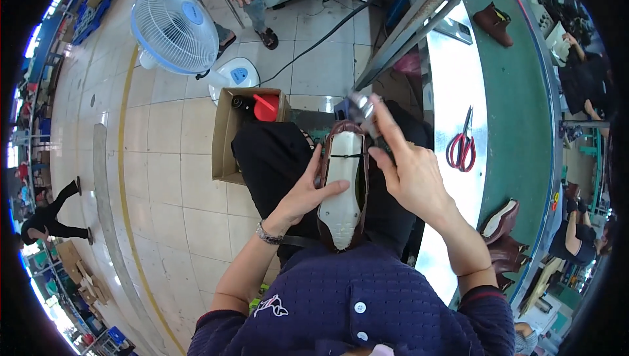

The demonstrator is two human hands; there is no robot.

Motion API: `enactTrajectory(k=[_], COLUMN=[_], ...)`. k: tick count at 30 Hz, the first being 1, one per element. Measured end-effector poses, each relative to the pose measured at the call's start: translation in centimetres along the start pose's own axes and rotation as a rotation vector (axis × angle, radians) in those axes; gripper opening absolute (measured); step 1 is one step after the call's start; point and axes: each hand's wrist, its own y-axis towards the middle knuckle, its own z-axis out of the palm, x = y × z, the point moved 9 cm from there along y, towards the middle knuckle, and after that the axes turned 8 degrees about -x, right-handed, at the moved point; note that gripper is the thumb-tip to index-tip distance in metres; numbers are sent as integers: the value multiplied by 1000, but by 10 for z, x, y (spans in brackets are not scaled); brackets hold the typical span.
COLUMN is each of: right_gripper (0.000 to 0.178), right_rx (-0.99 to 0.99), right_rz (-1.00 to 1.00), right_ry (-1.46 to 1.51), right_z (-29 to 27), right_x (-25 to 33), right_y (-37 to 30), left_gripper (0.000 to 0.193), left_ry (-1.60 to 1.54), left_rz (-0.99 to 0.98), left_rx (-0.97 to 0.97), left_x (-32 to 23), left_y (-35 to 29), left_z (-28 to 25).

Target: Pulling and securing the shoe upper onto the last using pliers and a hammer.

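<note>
Because the brown leather shoe with a long white sole face (342,210) lies bottom-up along the seated person's lap, its sole faces upward, presumably for clear access. The left hand (303,193) grips the shoe from the left side: its thumb lies across the white face and its fingers run along the brown leather wall, a hold that probably keeps the piece from rolling between the thighs. A thin black band (346,156) crosses the white face toward the far end; its purpose cannot be determined. The right hand (416,172) appears closed on a silvery metal tool (360,107), with the index finger extended along it, likely for directional control; motion blur obscures the tool's exact form and whether it touches the shoe's far end. The black fabric trousers (267,159) support the work, which leaves both hands free to hold and guide. To the right, the long bench with a green top and a pale strip along its near edge (514,103) carries red-handled metal scissors (463,149), whose handles point toward the person, an arrangement suited to a quick right-hand pickup. Farther along the green top lies a brown leather boot (493,25), apparently set apart from the working area.
</note>
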Motion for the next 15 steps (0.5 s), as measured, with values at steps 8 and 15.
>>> enactTrajectory(k=[8,15], right_gripper=[74,95], right_rx=[-22,-135], right_rz=[56,152], right_ry=[226,405], right_z=[5,16], right_x=[-19,-19], right_y=[-27,-102], left_gripper=[88,125], left_ry=[-53,88], left_rz=[-142,207], left_rx=[123,330], left_x=[16,43], left_y=[-19,-27], left_z=[26,40])
